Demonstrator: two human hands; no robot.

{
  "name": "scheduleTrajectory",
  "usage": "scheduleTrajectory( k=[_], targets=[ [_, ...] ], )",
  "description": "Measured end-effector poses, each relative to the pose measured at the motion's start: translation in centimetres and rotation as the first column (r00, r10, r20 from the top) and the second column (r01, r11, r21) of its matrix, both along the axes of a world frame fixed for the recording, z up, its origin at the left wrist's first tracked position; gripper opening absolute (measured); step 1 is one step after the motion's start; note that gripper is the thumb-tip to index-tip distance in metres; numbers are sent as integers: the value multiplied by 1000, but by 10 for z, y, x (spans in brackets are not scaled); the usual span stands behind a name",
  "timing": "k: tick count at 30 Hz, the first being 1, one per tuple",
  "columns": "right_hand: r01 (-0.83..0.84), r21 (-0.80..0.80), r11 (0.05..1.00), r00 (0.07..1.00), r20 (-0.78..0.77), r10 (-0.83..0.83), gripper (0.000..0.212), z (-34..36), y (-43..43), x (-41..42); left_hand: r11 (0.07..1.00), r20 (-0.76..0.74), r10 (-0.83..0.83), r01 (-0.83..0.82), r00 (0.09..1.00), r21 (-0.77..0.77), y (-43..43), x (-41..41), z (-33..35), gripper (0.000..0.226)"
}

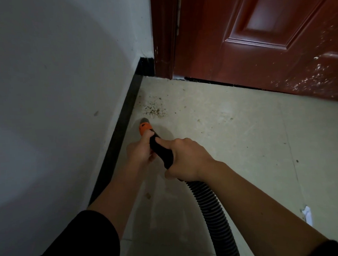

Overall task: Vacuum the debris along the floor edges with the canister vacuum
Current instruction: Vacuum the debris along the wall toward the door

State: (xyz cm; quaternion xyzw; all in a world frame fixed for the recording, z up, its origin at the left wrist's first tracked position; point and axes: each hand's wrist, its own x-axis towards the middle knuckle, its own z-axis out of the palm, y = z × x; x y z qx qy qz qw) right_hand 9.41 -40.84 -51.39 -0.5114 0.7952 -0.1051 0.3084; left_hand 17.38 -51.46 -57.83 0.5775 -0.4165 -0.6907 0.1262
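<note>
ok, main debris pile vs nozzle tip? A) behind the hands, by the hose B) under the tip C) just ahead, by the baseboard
C: the debris pile lies just beyond the nozzle tip, beside the baseboard near the door corner; left hand and right hand grip the wand behind it.

Arms outstretched; left hand point(141, 151) ahead of right hand point(187, 159), both clenched

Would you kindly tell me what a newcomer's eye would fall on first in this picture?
At centre, the left hand and right hand both grip the black vacuum handle, its orange nozzle aimed down beside the black baseboard. Just ahead of the nozzle, a patch of brown debris lies near the corner. The red-brown door fills the upper right, its lower part speckled white.
</note>
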Motion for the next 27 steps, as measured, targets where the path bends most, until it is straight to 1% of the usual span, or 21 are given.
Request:
scheduleTrajectory(
  k=[3,5,9,13,19,23,27],
  targets=[
    [-18,-19,1000,1000,16,18,95,-2,-3,1,999,15,36,-35,999,-23,-4,1,-2,27],
    [-17,-24,1000,999,33,18,96,-4,-4,-1,998,20,56,-56,998,-27,-5,0,-3,25],
    [8,-27,1000,999,52,-6,96,-4,1,-12,999,31,28,-27,999,-35,-3,-9,-5,26],
    [38,-9,999,996,79,-37,94,0,10,-29,1000,13,-17,17,1000,-25,6,-26,-5,32],
    [55,52,997,996,70,-58,99,12,24,-56,1000,-10,21,-21,1000,13,25,-57,4,29],
    [89,66,994,991,98,-95,98,16,35,-72,999,-3,25,-25,1000,43,36,-76,9,35],
    [112,80,990,985,123,-121,102,18,44,-89,998,-9,24,-23,1000,56,44,-94,12,34]
  ],
)
